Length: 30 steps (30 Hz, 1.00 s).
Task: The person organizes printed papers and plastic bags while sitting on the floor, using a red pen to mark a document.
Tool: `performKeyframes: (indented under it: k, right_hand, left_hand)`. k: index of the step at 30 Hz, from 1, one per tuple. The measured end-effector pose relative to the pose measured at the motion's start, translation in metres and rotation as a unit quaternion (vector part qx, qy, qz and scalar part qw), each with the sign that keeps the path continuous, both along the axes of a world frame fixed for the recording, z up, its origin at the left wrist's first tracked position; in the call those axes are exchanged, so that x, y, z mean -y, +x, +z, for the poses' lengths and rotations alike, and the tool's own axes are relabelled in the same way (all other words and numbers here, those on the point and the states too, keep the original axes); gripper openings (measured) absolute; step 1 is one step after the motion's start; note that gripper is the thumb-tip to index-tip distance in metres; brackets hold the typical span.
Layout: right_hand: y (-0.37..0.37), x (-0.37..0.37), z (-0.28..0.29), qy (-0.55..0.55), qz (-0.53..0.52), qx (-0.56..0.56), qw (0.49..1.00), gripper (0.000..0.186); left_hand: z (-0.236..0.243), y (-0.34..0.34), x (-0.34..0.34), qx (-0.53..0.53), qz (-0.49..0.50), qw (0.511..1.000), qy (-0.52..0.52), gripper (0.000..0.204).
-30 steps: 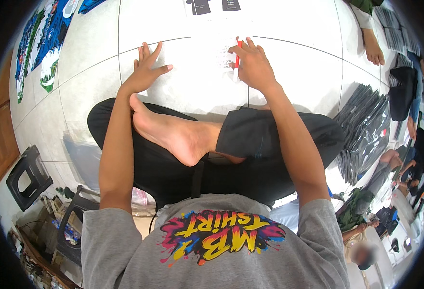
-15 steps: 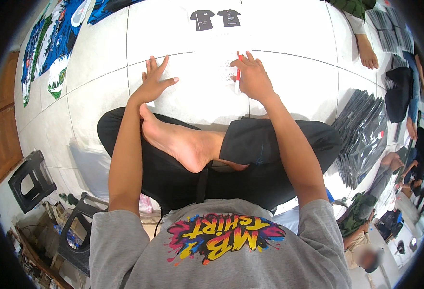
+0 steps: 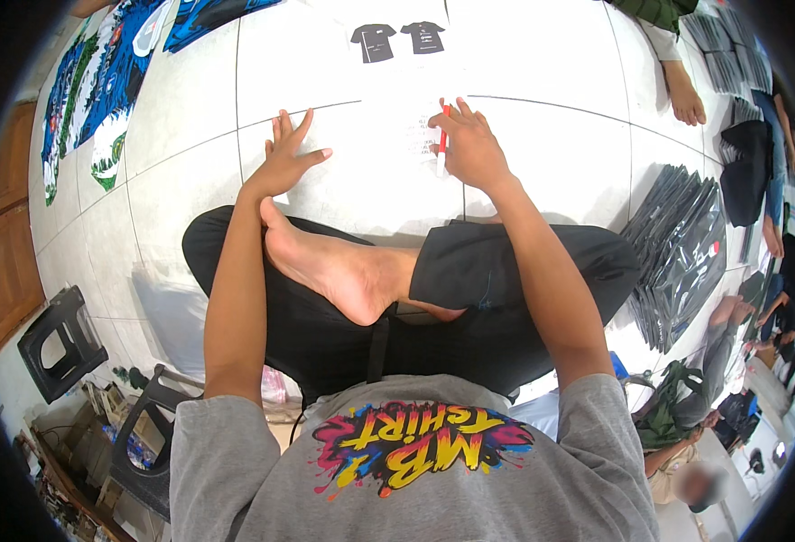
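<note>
My right hand (image 3: pixel 477 155) is closed around a slim red-and-white pen (image 3: pixel 443 135), held nearly upright in the view over a white sheet of paper (image 3: pixel 388 135). Small lines of print show beside the pen. Higher on the white surface are two printed pictures of dark T-shirts (image 3: pixel 373 43), front and back. My left hand (image 3: pixel 287 167) rests on the white surface, fingers spread, holding nothing. Glare blurs the paper's edges against the tiles. My crossed legs and bare foot (image 3: pixel 325 271) lie between my arms.
Bagged black garments (image 3: pixel 673 257) are stacked by my right knee. Blue, white and green garments (image 3: pixel 113 81) lie at the far left. Dark plastic stools (image 3: pixel 61 343) stand at lower left. Another person's bare foot (image 3: pixel 686 95) is at far right, with more people along the right edge.
Both my hands stay almost where they were, the pen still held. The view has shifted slightly, and a person at the lower right has changed posture a little.
</note>
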State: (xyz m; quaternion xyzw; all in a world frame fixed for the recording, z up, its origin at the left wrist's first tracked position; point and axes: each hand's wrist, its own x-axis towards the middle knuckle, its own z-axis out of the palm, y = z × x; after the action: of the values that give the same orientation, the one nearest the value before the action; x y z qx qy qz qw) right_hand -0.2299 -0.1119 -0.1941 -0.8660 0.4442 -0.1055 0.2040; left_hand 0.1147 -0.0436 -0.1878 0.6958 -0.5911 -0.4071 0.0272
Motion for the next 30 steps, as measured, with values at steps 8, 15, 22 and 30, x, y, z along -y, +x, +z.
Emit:
performKeyframes:
  k: [8,15,22,30]
  right_hand:
    - [0.000,0.001,0.001,-0.004,0.000,-0.006,1.000,0.037]
    - [0.000,0.001,0.001,0.001,0.002,0.001,1.000,0.037]
    - [-0.001,0.002,0.003,0.000,0.006,-0.011,1.000,0.039]
    - [0.009,0.003,0.049,0.132,-0.027,-0.024,0.991,0.031]
  left_hand:
    - [0.003,-0.002,0.000,0.006,-0.001,1.000,0.001,0.099]
    - [0.001,-0.001,0.000,0.005,-0.001,1.000,0.000,0.100]
    - [0.001,-0.002,0.002,0.005,0.002,1.000,0.002,0.100]
    - [0.005,-0.003,0.000,-0.009,0.012,1.000,0.011,0.100]
